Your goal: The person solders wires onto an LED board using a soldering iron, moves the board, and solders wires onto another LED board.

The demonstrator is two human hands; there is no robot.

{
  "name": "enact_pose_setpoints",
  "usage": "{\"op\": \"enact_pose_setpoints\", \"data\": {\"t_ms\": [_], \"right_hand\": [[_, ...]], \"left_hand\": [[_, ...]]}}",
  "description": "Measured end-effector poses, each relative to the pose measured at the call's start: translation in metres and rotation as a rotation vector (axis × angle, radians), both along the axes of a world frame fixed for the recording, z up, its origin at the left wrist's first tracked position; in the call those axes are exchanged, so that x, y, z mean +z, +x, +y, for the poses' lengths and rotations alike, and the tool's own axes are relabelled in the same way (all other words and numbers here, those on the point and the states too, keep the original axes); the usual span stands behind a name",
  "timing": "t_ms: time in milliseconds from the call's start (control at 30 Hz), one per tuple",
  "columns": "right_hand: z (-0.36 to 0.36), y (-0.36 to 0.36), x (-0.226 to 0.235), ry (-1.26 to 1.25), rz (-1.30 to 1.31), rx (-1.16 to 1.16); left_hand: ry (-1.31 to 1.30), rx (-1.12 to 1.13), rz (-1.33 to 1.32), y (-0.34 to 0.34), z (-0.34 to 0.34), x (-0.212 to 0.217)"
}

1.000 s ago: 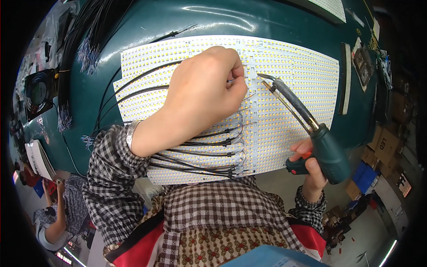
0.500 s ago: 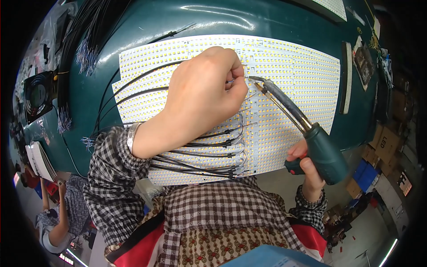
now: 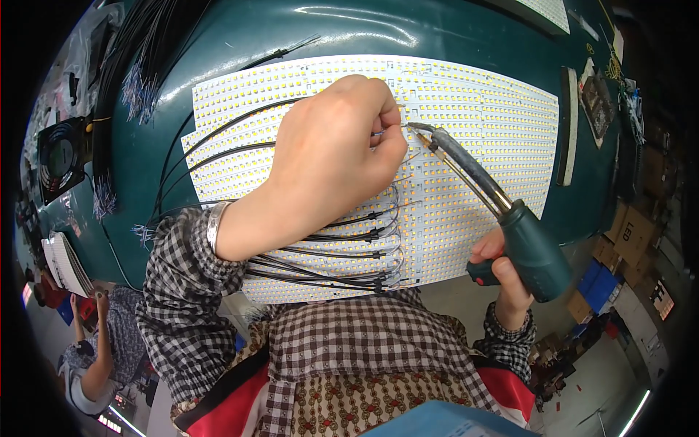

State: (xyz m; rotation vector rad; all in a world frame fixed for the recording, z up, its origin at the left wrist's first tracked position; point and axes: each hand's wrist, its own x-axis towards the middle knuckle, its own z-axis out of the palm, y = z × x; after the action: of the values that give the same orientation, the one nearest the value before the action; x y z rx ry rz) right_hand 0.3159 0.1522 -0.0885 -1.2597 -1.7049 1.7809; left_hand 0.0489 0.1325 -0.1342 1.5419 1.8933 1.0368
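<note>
A large white LED board (image 3: pixel 502 138) with rows of small yellow chips lies across the table in front of me. Over its middle, my left hand (image 3: pixel 338 135) is closed in a pinch on a thin wire (image 3: pixel 376 133) at the end of a black cable. My right hand (image 3: pixel 502 266) grips the handle of a green soldering gun (image 3: pixel 535 251). The gun's tip meets the board just right of my left fingertips, beside the wire end. Several black cables (image 3: pixel 342 236) with thin wires lie over the board's lower left part, below my left wrist.
Bundles of black cables (image 3: pixel 156 44) with stripped ends lie on the green table (image 3: pixel 247 29) at the far left. A small black fan (image 3: pixel 62 156) sits by the left edge. A pale bar (image 3: pixel 568 127) lies right of the board. At lower left is another person (image 3: pixel 105 357).
My hands and the soldering gun stay almost in place. The other person's arms at lower left have shifted slightly.
</note>
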Motion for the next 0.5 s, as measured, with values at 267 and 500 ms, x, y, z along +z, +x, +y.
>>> {"op": "enact_pose_setpoints", "data": {"t_ms": [267, 500], "right_hand": [[-0.0023, -0.0019, 0.0002, -0.010, 0.001, -0.057], [-0.0022, -0.0027, 0.0008, -0.002, 0.001, -0.051]], "left_hand": [[-0.005, 0.007, 0.005, 0.0009, 0.0000, -0.0014], [-0.002, 0.000, 0.042, 0.0014, -0.0012, -0.0032]]}}
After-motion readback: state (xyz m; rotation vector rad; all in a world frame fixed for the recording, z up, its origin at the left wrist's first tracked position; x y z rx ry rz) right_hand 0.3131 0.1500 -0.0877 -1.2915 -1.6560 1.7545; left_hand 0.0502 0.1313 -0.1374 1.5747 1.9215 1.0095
